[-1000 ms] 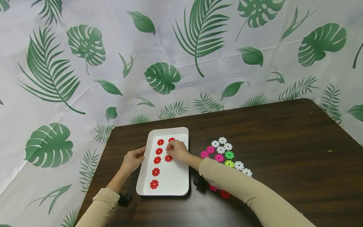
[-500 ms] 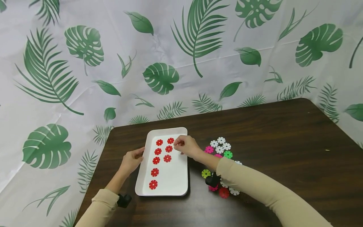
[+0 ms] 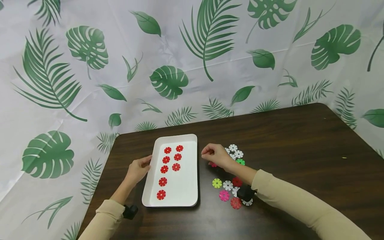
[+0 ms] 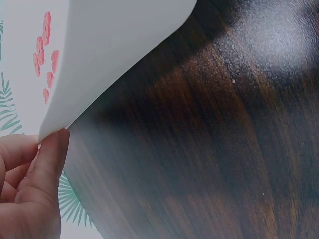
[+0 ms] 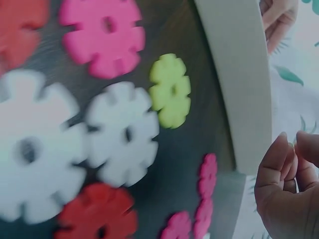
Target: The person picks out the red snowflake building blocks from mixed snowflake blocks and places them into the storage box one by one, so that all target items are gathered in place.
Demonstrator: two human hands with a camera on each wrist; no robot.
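Observation:
A white tray (image 3: pixel 183 188) lies on the dark wooden table (image 3: pixel 300 150) and holds several red flower-shaped discs (image 3: pixel 164 169) in two columns. My left hand (image 3: pixel 138 169) grips the tray's left rim; in the left wrist view its thumb (image 4: pixel 50 154) presses against the tray's edge (image 4: pixel 114 45). My right hand (image 3: pixel 213 155) hovers just right of the tray with fingers curled, holding nothing (image 5: pixel 286 184). It is close to a loose scatter of discs: white (image 3: pixel 235 154), green (image 3: pixel 240 162), lime (image 3: pixel 216 183), pink (image 3: pixel 223 195) and red (image 3: pixel 235 202).
A leaf-printed cloth (image 3: pixel 192 66) hangs behind the table and down its left side. The right wrist view shows lime (image 5: pixel 171 89), pink (image 5: pixel 102 35), white (image 5: pixel 122 132) and red (image 5: pixel 97 214) discs beside the tray's rim (image 5: pixel 237 74). Bare tabletop stretches to the right.
My right hand left a red disc in the tray's second column and drew back rightward off the tray toward the loose discs. The left hand stayed on the rim.

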